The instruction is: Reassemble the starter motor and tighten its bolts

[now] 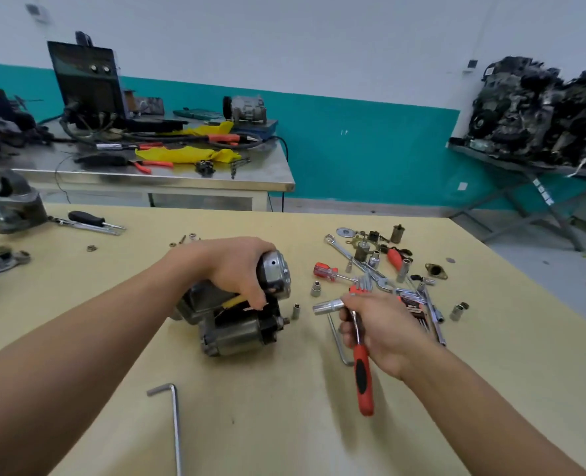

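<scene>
Two bare forearms reach in from the bottom edge over a pale yellow tabletop (284, 424). Between them, closest to the viewer, lies a long hex key (176, 424) with its short leg pointing left.

The starter motor (236, 324) lies on its side at the middle of the tabletop, its metal end cap facing right. The left hand (233, 266) rests on top of it; its grip is closed over the upper cylinder, fingers curled down the far side and the thumb pressed against the near side, beside a strip of yellow.

The right hand (381, 324) is just to the right of the motor and clear of it. Its grip is wrapped round the metal shank of a ratchet wrench (363, 372), close below the head. The red and black handle hangs down toward the viewer, and the fitted socket (327, 308) points left at the motor without touching it. A second hex key (338, 341) lies on the tabletop under this hand.

One small loose socket (296, 310) stands just beside the motor's right end, another (315, 289) a little farther back. Beyond the right hand is a scatter of tools: a red-handled screwdriver (326, 271), a spanner (353, 259), more sockets, washers and small parts. At the far left are a black-handled screwdriver (85, 218) and a grey metal casting (16, 207).

Behind stands a steel bench (181, 176) with a yellow cloth (181, 154) and pliers, and at the far right an engine (542, 111) on a stand.
</scene>
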{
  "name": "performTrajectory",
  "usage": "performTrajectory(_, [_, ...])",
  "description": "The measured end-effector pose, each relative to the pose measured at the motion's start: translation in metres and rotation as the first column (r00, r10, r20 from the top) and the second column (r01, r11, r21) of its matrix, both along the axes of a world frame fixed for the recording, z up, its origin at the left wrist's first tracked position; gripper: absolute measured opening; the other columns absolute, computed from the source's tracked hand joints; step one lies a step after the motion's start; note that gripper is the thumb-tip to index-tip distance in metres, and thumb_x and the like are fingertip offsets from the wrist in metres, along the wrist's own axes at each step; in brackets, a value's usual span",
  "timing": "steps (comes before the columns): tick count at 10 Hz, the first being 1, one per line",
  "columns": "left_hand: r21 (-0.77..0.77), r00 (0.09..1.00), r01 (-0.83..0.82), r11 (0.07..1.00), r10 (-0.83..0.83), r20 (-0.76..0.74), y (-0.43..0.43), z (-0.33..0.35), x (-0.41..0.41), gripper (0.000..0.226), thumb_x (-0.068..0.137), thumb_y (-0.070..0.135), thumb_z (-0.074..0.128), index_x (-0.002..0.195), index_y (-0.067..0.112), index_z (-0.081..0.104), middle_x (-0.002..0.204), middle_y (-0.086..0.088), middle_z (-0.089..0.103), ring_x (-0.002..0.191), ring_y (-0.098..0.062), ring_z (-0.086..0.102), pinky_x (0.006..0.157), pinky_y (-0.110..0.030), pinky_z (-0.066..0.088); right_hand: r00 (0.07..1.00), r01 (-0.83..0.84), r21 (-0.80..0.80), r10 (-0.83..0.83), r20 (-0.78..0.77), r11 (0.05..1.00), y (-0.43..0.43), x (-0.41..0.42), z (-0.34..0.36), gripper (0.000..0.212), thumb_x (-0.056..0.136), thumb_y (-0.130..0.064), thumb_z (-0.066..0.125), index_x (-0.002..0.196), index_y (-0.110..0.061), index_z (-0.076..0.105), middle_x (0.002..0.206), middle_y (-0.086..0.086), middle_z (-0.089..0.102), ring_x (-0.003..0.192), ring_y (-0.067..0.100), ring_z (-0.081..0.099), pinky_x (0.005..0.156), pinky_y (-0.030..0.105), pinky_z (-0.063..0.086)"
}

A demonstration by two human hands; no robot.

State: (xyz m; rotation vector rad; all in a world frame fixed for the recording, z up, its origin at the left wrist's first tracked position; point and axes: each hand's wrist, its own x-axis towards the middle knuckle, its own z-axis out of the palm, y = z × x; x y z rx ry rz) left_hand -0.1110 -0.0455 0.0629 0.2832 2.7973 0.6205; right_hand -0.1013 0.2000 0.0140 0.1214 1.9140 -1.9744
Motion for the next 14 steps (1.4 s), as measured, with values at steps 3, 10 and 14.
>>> performTrajectory(3, [-0.027, 1.000, 0.003, 1.000, -0.002, 0.018, 0.001, -0.002, 0.001, 0.063, 0.041, 0.046, 0.074, 0.100, 0.034, 0.055, 0.097, 0.006, 0.065, 0.086, -0.015, 0.065, 0.066, -0.028, 0.052, 0.999, 0.041, 0.099, -0.041, -0.009, 0.994, -0.019, -0.031, -0.004, 0.015, 0.103, -0.010, 0.049, 0.091, -0.003, 0.057, 0.076, 0.014, 0.061, 0.051, 0.022, 0.062, 0.053, 0.032, 0.058])
performTrajectory(10, [-0.243, 0.998, -0.028, 0.970, 0.041, 0.047, -0.015, 0.006, 0.016, 0.077, 0.060, 0.062, 0.081, 0.126, 0.035, 0.054, 0.112, 0.010, 0.061, 0.099, -0.017, 0.060, 0.089, -0.041, 0.054, 0.872, 0.012, 0.819, 0.394, -0.289, 0.573, -0.046, -0.051, -0.019, 0.035, 0.099, -0.022, 0.053, 0.067, -0.009, 0.044, 0.060, 0.007, 0.042, 0.054, 0.020, 0.040, 0.046, 0.029, 0.028])
performTrajectory(14, [0.492, 0.910, -0.300, 0.818, 0.400, -0.110, -0.083, -0.008, 0.089, 0.052, 0.089, 0.061, 0.046, 0.113, 0.024, 0.074, 0.113, 0.012, 0.074, 0.109, -0.001, 0.065, 0.107, -0.042, 0.048, 0.804, 0.158, 0.835, 0.422, -0.419, 0.527, -0.046, -0.040, -0.008, 0.018, 0.087, -0.015, 0.066, 0.078, -0.001, 0.071, 0.073, 0.012, 0.069, 0.061, 0.023, 0.063, 0.054, 0.034, 0.048])
